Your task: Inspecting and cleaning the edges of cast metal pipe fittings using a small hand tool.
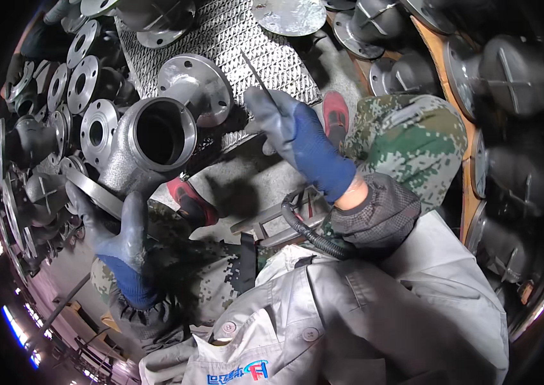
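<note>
A grey cast-metal Y-shaped valve body (124,151) with flanged ends rests on a textured metal plate (220,32), its round machined opening facing up toward me. My left hand (115,234), in a blue and grey glove, grips the flange at its near left end, thumb and fingers either side of the rim. My right hand (291,131), gloved the same way, is closed around a thin dark rod (256,74) that points up and away to the left. The rod is apart from the valve body, right of its far flange (204,86). What kind of tool it is, I cannot tell.
Several flanged castings (95,131) crowd the left side. More grey castings (509,77) stand along wooden boards (445,58) on the right. A round metal disc (288,14) lies at the far edge of the plate. A black corrugated hose (304,228) curves near my lap.
</note>
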Motion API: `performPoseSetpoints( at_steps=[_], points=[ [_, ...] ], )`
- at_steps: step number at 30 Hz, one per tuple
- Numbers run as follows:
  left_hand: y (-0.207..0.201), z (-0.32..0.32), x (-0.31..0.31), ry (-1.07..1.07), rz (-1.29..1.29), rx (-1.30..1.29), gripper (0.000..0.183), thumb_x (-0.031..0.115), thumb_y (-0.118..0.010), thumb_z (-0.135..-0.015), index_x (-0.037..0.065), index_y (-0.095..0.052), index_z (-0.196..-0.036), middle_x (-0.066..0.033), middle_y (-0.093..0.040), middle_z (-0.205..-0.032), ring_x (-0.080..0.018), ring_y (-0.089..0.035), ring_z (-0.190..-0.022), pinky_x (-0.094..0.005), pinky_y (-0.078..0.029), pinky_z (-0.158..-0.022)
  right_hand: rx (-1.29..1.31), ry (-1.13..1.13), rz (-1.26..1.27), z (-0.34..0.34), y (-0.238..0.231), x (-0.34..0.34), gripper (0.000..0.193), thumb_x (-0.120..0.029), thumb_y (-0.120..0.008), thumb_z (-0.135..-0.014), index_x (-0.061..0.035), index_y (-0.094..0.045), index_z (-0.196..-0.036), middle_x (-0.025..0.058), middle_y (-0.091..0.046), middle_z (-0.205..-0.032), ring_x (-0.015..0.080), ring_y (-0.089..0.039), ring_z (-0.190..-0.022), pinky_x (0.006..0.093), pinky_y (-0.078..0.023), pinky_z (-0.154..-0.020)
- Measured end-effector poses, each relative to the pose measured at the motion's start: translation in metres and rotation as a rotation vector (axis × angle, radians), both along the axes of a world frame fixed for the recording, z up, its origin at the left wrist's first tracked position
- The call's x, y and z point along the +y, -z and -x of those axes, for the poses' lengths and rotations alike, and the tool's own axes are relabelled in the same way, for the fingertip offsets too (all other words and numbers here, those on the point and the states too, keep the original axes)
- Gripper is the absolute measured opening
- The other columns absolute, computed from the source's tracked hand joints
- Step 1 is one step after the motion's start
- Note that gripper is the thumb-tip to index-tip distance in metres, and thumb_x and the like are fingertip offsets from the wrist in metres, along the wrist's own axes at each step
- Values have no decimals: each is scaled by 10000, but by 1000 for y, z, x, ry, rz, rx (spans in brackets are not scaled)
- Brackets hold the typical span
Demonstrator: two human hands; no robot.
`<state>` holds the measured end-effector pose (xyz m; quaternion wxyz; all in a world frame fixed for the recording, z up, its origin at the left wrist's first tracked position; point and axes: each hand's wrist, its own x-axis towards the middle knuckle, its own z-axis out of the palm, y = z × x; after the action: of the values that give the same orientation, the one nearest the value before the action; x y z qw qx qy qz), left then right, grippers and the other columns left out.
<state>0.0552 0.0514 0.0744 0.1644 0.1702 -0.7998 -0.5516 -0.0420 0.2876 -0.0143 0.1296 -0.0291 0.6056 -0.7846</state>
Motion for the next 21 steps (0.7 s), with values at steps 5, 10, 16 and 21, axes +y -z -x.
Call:
performPoseSetpoints(
  at_steps=[5,10,16,21],
  points=[
    [-1,9,6,-95,105,-3,848,40,-672,-795,8,-154,-1465,-190,-298,-1436,-215,-386,-1257,-330,-312,-1046,85,22,-403,10,22,-1,290,-171,-509,-932,-35,-544,-1186,136,-651,-865,193,-645,-760,328,-508,-694],
    [-15,27,23,-167,171,-145,725,106,-588,-869,-16,-177,-1453,-197,-420,-1351,-204,-471,-1170,-296,-356,-1005,71,78,-494,21,30,-17,267,-167,-523,-917,-43,-596,-1141,207,-645,-891,275,-657,-759,357,-513,-696],
    [-8,44,22,-68,230,22,732,99,-587,-865,-4,-166,-1456,-203,-404,-1354,-219,-456,-1190,-318,-384,-987,547,60,-912,40,41,-28,343,-107,-566,-811,-103,-594,-1153,174,-623,-845,331,-627,-764,405,-518,-683],
    [-6,47,16,-73,295,108,558,29,-585,-874,26,-363,-1386,-237,-368,-1386,-251,-449,-1216,-337,-392,-1000,509,-55,-1130,45,35,-42,439,-60,-571,-775,-161,-595,-1202,154,-638,-870,314,-625,-800,381,-509,-715]
  ],
)
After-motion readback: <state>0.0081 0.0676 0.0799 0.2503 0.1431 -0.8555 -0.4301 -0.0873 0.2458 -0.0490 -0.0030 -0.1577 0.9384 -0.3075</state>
